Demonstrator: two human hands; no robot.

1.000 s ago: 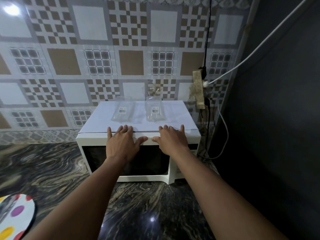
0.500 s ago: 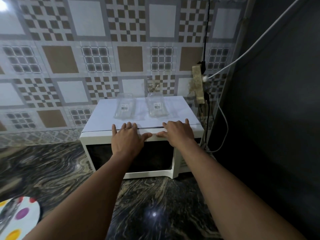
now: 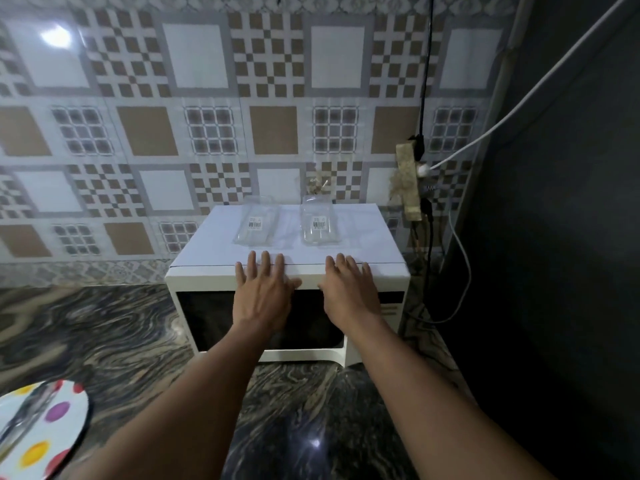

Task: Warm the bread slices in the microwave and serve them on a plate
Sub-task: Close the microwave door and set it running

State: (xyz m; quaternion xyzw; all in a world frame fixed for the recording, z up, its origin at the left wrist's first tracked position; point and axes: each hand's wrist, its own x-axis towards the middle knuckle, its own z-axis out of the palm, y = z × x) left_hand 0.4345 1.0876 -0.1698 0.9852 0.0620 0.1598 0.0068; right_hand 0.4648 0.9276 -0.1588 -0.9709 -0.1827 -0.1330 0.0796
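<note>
tiled wall behind marbled worktop (image 3: 104, 341); microwave (image 3: 207, 317) at its back right corner, door closed; left hand (image 3: 263, 296), right hand (image 3: 349, 292) lie flat on top front edge, fingers straight, grasping nothing; spotted plate (image 3: 71, 434) at front left edge; bread unseen; door likely stiff, pull at side edge

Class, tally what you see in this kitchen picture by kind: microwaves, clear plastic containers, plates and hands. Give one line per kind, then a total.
microwave: 1
clear plastic containers: 2, side by side on the microwave
spotted plate: 1
hands: 2 (left hand, right hand)
Total: 6
</note>
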